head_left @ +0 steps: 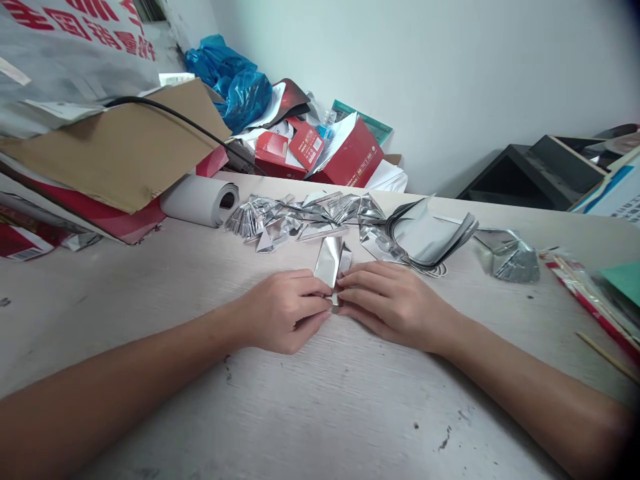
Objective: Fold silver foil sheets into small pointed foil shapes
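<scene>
A folded strip of silver foil paper (331,261) lies on the pale wooden table (320,400), pointing away from me. My left hand (285,310) and my right hand (393,303) meet at its near end, fingertips pinched together on the foil and pressing it against the table. Just beyond lies a heap of folded silver foil pieces (300,217). A stack of flat silver sheets (430,233) sits to the right of that heap, and a crumpled foil piece (510,257) lies further right.
A white paper roll (200,199) lies at the back left under cardboard (125,150) and a black cable (165,113). Red boxes (345,157) and blue plastic bags (233,83) pile against the wall. Dark trays (530,173) stand back right; packets and a wooden stick (607,357) lie right.
</scene>
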{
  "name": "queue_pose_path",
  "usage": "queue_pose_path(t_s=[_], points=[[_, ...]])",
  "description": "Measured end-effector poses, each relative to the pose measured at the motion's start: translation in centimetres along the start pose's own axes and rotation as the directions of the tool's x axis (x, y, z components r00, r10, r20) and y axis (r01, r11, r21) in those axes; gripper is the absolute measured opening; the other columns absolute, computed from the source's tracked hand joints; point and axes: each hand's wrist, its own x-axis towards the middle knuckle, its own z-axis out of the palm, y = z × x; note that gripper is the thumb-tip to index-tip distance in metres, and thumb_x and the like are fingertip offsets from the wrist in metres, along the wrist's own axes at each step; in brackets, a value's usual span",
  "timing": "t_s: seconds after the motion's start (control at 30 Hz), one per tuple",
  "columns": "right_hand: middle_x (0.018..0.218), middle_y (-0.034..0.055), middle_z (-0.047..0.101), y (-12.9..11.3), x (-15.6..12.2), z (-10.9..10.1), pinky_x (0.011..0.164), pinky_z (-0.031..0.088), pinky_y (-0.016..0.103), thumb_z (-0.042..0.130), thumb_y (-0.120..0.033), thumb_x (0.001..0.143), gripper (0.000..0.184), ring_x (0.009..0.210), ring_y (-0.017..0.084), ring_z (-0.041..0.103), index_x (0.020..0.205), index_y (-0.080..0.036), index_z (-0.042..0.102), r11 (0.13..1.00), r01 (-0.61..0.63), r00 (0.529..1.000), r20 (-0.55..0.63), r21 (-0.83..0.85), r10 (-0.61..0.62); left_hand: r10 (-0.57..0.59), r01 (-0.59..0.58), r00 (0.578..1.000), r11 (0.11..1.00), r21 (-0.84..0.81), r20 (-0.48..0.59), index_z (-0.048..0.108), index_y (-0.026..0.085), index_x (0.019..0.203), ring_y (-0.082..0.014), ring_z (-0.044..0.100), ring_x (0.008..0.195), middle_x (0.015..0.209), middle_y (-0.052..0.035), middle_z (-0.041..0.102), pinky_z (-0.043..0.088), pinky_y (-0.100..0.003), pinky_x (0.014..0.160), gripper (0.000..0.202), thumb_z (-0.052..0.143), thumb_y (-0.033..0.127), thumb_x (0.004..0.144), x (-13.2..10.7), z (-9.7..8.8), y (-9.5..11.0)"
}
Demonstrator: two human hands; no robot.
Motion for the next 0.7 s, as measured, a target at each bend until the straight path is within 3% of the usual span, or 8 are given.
queue_pose_path(t_s=[0.33, 0.43, 0.5, 0.57, 0.7], points=[[0.104, 0.0077, 0.075, -0.8, -0.1, 0.3, 0.086, 0.063, 0.034, 0.056, -0.022, 0.098, 0.019, 0.099, 0.016, 0.070, 0.106, -0.017, 0.072, 0.999, 0.004, 1.000, 0.000, 0.032, -0.004, 0.061, -0.062, 0.998, 0.996, 0.070, 0.014, 0.072, 0.016, 0.094, -0.0182, 0.065, 0.081, 0.102, -0.0101, 0.075, 0.057, -0.034, 0.072, 0.014, 0.058, 0.013, 0.093, 0.1, -0.1, 0.0], [0.106, 0.0066, 0.074, -0.7, 0.2, 0.3, 0.083, 0.061, 0.031, 0.059, -0.019, 0.095, 0.017, 0.096, 0.014, 0.067, 0.107, -0.017, 0.072, 0.996, -0.023, 0.999, -0.026, 0.083, 0.026, 0.014, -0.015, 1.000, 1.000, -0.018, -0.007, 0.071, 0.015, 0.095, -0.0174, 0.064, 0.082, 0.101, -0.0100, 0.073, 0.056, -0.033, 0.073, 0.012, 0.059, 0.012, 0.092, 0.1, 0.0, -0.1], [0.107, 0.0058, 0.074, -0.7, 0.3, 0.4, 0.082, 0.059, 0.031, 0.060, -0.018, 0.094, 0.017, 0.094, 0.013, 0.066, 0.105, -0.018, 0.072, 0.994, -0.048, 0.998, -0.022, 0.101, 0.051, -0.081, 0.077, 0.996, 0.991, -0.112, -0.028, 0.071, 0.015, 0.095, -0.0169, 0.064, 0.086, 0.101, -0.0091, 0.071, 0.056, -0.034, 0.080, 0.012, 0.060, 0.013, 0.092, 0.3, 0.0, -0.1], [0.106, 0.0059, 0.074, -0.8, 0.4, 0.4, 0.082, 0.058, 0.032, 0.059, -0.018, 0.094, 0.017, 0.093, 0.014, 0.064, 0.103, -0.019, 0.073, 0.994, -0.058, 0.998, -0.003, 0.097, 0.059, -0.245, 0.240, 0.969, 0.961, -0.134, -0.016, 0.071, 0.018, 0.091, -0.0183, 0.063, 0.094, 0.102, -0.0073, 0.068, 0.052, -0.040, 0.090, 0.009, 0.062, 0.016, 0.091, 0.7, 0.0, -0.1], [0.103, 0.0056, 0.074, -1.1, 0.4, 0.5, 0.081, 0.056, 0.031, 0.057, -0.016, 0.094, 0.017, 0.091, 0.013, 0.062, 0.101, -0.018, 0.073, 0.994, -0.066, 0.998, 0.012, 0.088, 0.065, -0.562, 0.563, 0.825, 0.826, -0.004, 0.066, 0.071, 0.022, 0.085, -0.0262, 0.054, 0.110, 0.110, -0.0058, 0.061, 0.039, -0.054, 0.097, 0.008, 0.064, 0.023, 0.090, 1.4, -0.1, 0.4]])
